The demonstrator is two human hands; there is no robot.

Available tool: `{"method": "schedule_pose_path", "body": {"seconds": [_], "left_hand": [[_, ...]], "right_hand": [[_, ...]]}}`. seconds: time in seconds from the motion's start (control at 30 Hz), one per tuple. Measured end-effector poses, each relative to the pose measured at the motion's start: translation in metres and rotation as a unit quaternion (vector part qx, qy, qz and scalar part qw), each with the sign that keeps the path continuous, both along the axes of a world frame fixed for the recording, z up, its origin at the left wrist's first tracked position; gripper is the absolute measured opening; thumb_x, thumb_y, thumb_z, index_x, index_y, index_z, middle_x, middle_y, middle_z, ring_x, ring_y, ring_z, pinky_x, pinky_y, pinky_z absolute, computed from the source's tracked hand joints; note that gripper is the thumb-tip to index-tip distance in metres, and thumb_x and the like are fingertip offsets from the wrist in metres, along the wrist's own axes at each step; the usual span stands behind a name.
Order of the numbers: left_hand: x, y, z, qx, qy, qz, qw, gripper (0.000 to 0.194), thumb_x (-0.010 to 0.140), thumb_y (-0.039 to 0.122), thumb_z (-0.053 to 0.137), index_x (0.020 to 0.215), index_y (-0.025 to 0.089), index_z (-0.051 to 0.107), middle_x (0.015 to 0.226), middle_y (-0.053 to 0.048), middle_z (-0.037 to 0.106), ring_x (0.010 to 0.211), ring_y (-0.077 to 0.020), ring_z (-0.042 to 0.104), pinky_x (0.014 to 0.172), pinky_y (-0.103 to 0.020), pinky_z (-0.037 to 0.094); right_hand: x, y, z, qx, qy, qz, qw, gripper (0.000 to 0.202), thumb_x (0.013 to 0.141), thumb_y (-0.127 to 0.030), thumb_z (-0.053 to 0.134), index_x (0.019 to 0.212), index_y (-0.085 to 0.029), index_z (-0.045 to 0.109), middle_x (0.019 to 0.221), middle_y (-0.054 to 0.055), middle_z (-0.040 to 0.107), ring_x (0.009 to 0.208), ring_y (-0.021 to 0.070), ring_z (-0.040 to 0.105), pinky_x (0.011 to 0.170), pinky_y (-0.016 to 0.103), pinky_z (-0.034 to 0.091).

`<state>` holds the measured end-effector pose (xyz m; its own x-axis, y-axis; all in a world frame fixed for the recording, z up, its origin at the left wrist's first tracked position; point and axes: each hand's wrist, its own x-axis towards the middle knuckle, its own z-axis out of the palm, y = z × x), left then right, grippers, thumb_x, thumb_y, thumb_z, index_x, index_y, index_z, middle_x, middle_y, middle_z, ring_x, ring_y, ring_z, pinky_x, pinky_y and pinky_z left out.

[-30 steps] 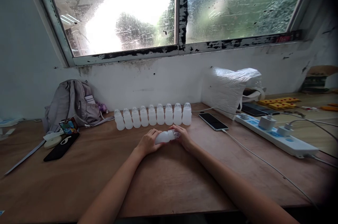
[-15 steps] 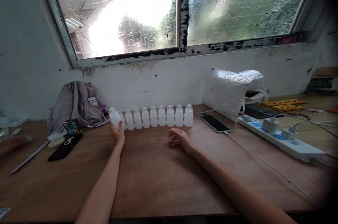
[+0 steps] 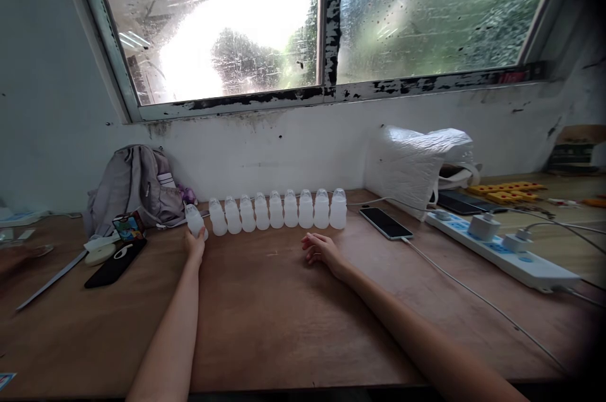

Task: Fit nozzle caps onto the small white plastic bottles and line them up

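My left hand is wrapped around a small frosted white bottle with a clear cap, tilted a little to the left. It is just left of a row of several matching bottles, which stand upright side by side near the wall. A gap separates the held bottle from the leftmost bottle in the row. My right hand rests on the brown table in front of the row's right part. Its fingers are loosely curled, apart from the bottles, with nothing visible in them.
A grey backpack, a black case and a small colourful box lie left. Toward the right are a phone with its cable, a power strip and a silvery padded bag. A blurred hand shows far left.
My left hand has moved left with the bottle, away from the row's left end, opening a gap. My right hand has stayed in place.
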<state>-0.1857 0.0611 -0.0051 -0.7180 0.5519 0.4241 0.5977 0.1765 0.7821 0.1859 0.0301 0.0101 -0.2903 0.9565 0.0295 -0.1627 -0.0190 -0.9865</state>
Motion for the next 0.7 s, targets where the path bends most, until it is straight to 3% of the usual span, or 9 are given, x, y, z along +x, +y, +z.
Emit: {"method": "schedule_pose_path", "body": {"seconds": [0.4,0.7], "left_hand": [[-0.002,0.001,-0.006,-0.033,-0.014,-0.020,0.999,0.054,0.058,0.030,0.064,0.104,0.014,0.041,0.104,-0.012,0.053,0.095,-0.0220,0.051,0.077,-0.029,0.039],[0.006,-0.013,0.000,-0.063,-0.008,-0.032,0.997,0.052,0.052,0.036,0.065,0.095,0.014,0.046,0.096,-0.014,0.057,0.088,-0.0280,0.054,0.068,-0.032,0.040]], "right_hand": [[-0.001,0.000,-0.001,0.011,-0.013,0.000,1.000,0.027,0.071,-0.041,0.053,0.073,-0.013,0.054,0.064,0.002,0.054,0.042,0.0072,0.051,0.038,0.020,0.045],[0.005,0.004,0.000,0.024,-0.027,-0.069,0.997,0.025,0.071,-0.038,0.054,0.070,-0.014,0.054,0.061,0.000,0.052,0.039,0.0064,0.049,0.035,0.019,0.043]]}}
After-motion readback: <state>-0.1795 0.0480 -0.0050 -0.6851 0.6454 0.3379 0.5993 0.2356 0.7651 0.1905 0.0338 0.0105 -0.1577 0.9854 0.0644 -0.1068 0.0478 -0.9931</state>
